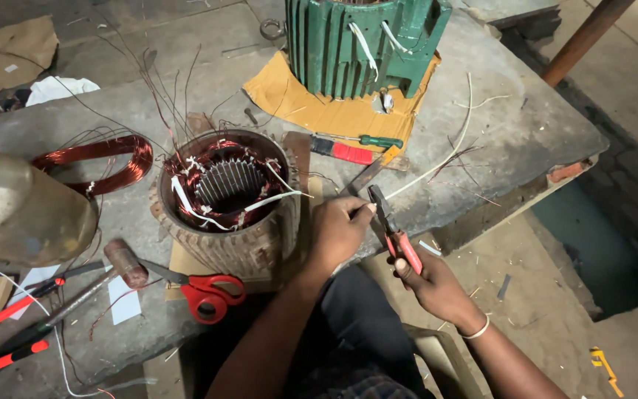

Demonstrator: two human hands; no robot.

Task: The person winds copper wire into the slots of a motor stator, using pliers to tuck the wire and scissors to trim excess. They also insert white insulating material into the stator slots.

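Red-handled pliers (396, 229) sit clenched in the right hand (430, 284); left hand (340, 229) pinches a wire beside the copper-wound stator (227, 199).

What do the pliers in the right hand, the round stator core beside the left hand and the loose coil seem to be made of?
Pliers: dark, dull metal jaws, red grips, likely plastic or rubber. Stator core: stacked grey metal laminations, judging by the fine ribs, wound with reddish glossy wire, probably enamelled copper. Loose coil: the same coppery wire.

A small whitish label tag (386, 101) hangs at the green motor housing's (363, 44) base, above the cardboard.
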